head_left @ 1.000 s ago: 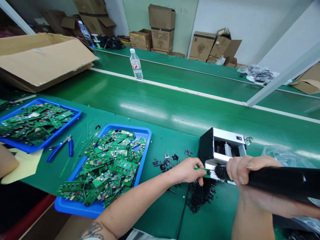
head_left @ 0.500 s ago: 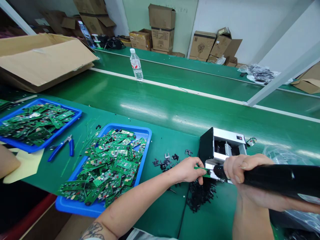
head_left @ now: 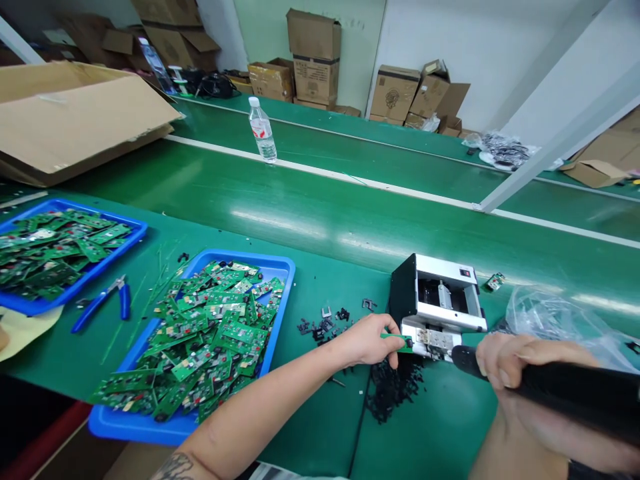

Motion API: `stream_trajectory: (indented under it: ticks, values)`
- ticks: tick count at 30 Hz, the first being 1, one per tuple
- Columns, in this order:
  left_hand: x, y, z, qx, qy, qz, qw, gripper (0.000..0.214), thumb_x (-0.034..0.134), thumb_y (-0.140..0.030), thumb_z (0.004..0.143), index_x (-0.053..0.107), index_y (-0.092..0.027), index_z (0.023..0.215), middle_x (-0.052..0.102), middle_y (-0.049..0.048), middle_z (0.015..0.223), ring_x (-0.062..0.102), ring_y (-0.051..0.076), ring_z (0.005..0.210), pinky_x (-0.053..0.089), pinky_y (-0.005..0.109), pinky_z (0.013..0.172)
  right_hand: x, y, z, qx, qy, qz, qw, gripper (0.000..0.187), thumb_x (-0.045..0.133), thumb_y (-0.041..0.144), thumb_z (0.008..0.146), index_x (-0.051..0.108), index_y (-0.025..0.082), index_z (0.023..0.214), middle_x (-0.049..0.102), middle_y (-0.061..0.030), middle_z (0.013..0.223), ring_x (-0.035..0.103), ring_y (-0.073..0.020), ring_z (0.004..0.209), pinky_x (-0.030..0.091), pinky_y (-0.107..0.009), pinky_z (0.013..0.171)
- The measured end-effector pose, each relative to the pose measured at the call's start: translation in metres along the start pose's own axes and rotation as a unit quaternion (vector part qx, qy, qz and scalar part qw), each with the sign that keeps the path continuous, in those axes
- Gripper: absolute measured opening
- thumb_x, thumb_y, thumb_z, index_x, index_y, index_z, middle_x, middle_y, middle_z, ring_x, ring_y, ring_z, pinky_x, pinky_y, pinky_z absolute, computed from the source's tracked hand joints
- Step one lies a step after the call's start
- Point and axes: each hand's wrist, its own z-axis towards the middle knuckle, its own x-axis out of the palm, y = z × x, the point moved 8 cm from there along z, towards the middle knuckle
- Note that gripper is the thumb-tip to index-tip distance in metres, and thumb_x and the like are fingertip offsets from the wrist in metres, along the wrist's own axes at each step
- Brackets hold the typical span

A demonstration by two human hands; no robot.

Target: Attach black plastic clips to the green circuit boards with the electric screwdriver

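My left hand (head_left: 377, 340) pinches a green circuit board (head_left: 399, 343) by its edge, at the left side of the metal block (head_left: 436, 340) on the front of a small black-and-silver screw feeder (head_left: 440, 287). In my right hand (head_left: 510, 360) is a thick black electric screwdriver (head_left: 560, 387). It lies tilted across the right side, its front end just right of the metal block; the bit is not clearly visible. Beneath my left hand is a heap of small black plastic parts (head_left: 395, 390), and more black clips (head_left: 325, 327) are scattered left of it.
Two blue trays, the nearer tray (head_left: 286, 287) and the farther tray (head_left: 140, 233), hold many circuit boards. Blue-handled cutters (head_left: 107, 303) lie between them. A water bottle (head_left: 263, 133) stands farther back. Clear plastic bag (head_left: 555, 320) at right; open carton (head_left: 90, 120) at left.
My right hand has drawn the screwdriver back to the right and down, uncovering the metal block. My left hand still holds the circuit board at the block. The whole view has shifted slightly.
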Motion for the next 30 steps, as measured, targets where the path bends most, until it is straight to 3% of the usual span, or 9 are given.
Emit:
stream_trajectory:
  ticks: [5, 8, 17, 22, 27, 30]
  values:
    - [0.002, 0.002, 0.000, 0.003, -0.001, -0.001, 1.000, 0.021, 0.053, -0.033, 0.086, 0.057, -0.017, 0.098, 0.072, -0.0008, 0.070, 0.041, 0.008, 0.050, 0.032, 0.020, 0.054, 0.024, 0.005, 0.009, -0.054, 0.026, -0.002, 0.998, 0.095, 0.026, 0.095, 0.067, 0.069, 0.018, 0.102, 0.055, -0.0013, 0.060, 0.051, -0.0161, 0.044, 0.040, -0.034, 0.043]
    - [0.001, 0.002, 0.000, 0.003, -0.003, 0.004, 1.000, 0.020, 0.053, -0.033, 0.086, 0.057, -0.017, 0.097, 0.072, -0.0008, 0.070, 0.041, 0.008, 0.050, 0.031, 0.020, 0.054, 0.027, 0.004, 0.007, -0.057, 0.016, -0.008, 0.998, 0.099, 0.017, 0.097, 0.065, 0.069, 0.020, 0.101, 0.054, -0.0006, 0.058, 0.050, -0.0159, 0.043, 0.037, -0.033, 0.041]
    - [0.000, -0.003, -0.002, 0.001, 0.003, 0.007, 1.000, 0.020, 0.054, -0.035, 0.086, 0.058, -0.018, 0.096, 0.072, -0.0007, 0.070, 0.043, 0.009, 0.052, 0.034, 0.021, 0.058, 0.015, 0.000, -0.007, -0.058, -0.005, -0.028, 0.998, 0.108, 0.014, 0.101, 0.057, 0.068, 0.018, 0.101, 0.053, -0.0021, 0.062, 0.048, -0.0175, 0.043, 0.035, -0.037, 0.042]
    - [-0.001, -0.005, -0.003, 0.006, -0.003, 0.007, 1.000, 0.019, 0.055, -0.035, 0.086, 0.058, -0.018, 0.094, 0.072, -0.0008, 0.070, 0.048, 0.010, 0.057, 0.037, 0.021, 0.063, 0.015, -0.003, -0.001, -0.036, 0.009, -0.012, 0.999, 0.097, 0.020, 0.097, 0.065, 0.068, 0.021, 0.101, 0.052, -0.0003, 0.058, 0.047, -0.0161, 0.040, 0.035, -0.035, 0.040]
    - [-0.001, -0.005, -0.002, 0.013, -0.001, 0.007, 1.000, 0.019, 0.055, -0.036, 0.087, 0.058, -0.018, 0.093, 0.072, -0.0006, 0.069, 0.048, 0.010, 0.057, 0.037, 0.021, 0.064, 0.019, -0.005, 0.011, -0.033, 0.046, 0.022, 0.998, 0.104, 0.018, 0.100, 0.061, 0.071, 0.020, 0.102, 0.054, -0.0009, 0.055, 0.048, -0.0161, 0.039, 0.036, -0.033, 0.038]
    - [-0.001, -0.004, -0.002, 0.010, 0.000, 0.012, 1.000, 0.020, 0.055, -0.036, 0.087, 0.058, -0.018, 0.093, 0.072, -0.0004, 0.070, 0.048, 0.010, 0.057, 0.037, 0.021, 0.063, 0.019, -0.005, 0.017, -0.017, 0.026, 0.020, 0.999, 0.104, 0.018, 0.101, 0.059, 0.073, 0.021, 0.097, 0.053, -0.0003, 0.052, 0.047, -0.0158, 0.037, 0.034, -0.032, 0.036]
